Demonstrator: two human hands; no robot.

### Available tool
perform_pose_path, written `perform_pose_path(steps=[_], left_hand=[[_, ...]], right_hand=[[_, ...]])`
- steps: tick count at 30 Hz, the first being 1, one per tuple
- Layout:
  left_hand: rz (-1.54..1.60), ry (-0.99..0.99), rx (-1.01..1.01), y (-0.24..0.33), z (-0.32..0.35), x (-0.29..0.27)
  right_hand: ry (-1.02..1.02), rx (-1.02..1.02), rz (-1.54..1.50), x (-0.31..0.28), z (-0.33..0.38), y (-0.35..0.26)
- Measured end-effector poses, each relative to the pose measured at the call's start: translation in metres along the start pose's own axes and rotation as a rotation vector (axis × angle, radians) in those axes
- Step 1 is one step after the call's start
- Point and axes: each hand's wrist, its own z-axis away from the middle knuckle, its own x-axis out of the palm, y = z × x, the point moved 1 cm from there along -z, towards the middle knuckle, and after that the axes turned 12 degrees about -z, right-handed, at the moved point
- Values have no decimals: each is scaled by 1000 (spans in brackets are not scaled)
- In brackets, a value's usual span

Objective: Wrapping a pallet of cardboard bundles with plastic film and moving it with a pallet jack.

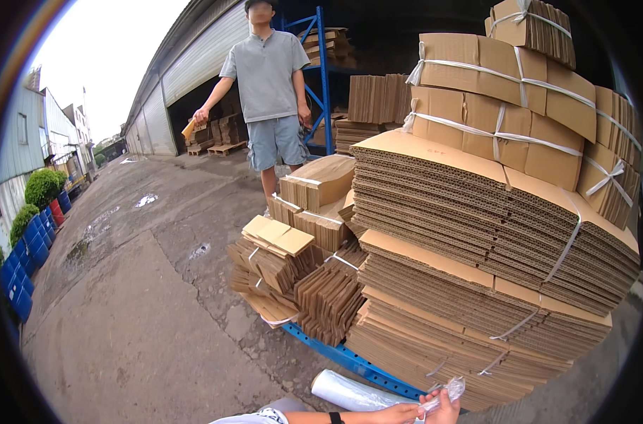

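Observation:
At the lower edge, beside the stacked cardboard, my left hand (pixel 400 413) reaches in from the left with a black band on its wrist. Its fingers pinch a bunched end of clear plastic film (pixel 454 387). My right hand (pixel 443 410) is closed around the same bunch from the other side, fingers upward. A roll of clear plastic film (pixel 350 392) lies just left of my hands, along the blue metal beam (pixel 353 364). Behind the hands rises a tall stack of flat cardboard sheets (pixel 470 212), partly bound with white strapping.
Tied cardboard bundles (pixel 498 127) top the stack. Smaller bundles (pixel 328 290) sit on its left end. A person (pixel 268 78) in a grey shirt stands beyond, holding a tan object (pixel 188 129). Blue barrels (pixel 32 240) line the yard's left side; a blue rack (pixel 325 85) stands behind.

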Motion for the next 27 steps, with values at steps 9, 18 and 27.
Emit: perform_pose_path(steps=[9,18,27], left_hand=[[14,232,-32,-17,-38,-43],[-520,676,-189,-80,-146,-5],[-556,970,-390,-85,-188,21]], right_hand=[[453,-281,45,-26,-70,-61],[627,-364,519,-114,-69,-28],[754,-620,161,-127,-94,6]])
